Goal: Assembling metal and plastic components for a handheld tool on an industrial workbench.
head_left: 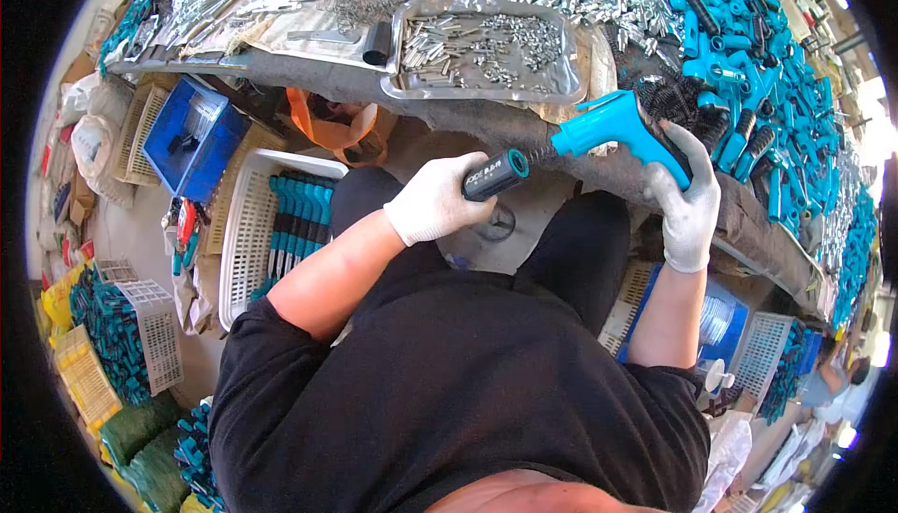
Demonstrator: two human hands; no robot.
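Both hands are gloved in white. A black tube [496, 176] w/ a teal-ringed mouth is gripped in the L hand [435, 200], fingers wrapped round it, the mouth end turned to the R. A teal pistol-shaped body [608, 125] is held by the R hand [683, 186], fingers & thumb pressed round the lower end of its grip; its nozzle is pointed L, twd the tube. Betw. the two a thin dark spring [541, 152] is seen at the nozzle; whether it is seated in the tube can't be made out. Tube & body are both held up in the air, nr the front edge of the desk [281, 66], above the person's knees.

On the desk, a metal tray [486, 96] is filled w/ small silver parts [486, 45], incl. pins. A loose black tube [377, 43] is placed just beside it, on the L. Silver parts are heaped behind; dark springs [669, 97] & a big pile of teal bodies [748, 73] are spread to the R.

Below, on the L, teal-&-black pieces [299, 218] are lined up in a white basket [245, 251]; nearby are seen a blue bin [210, 153] & an orange bag [327, 130].
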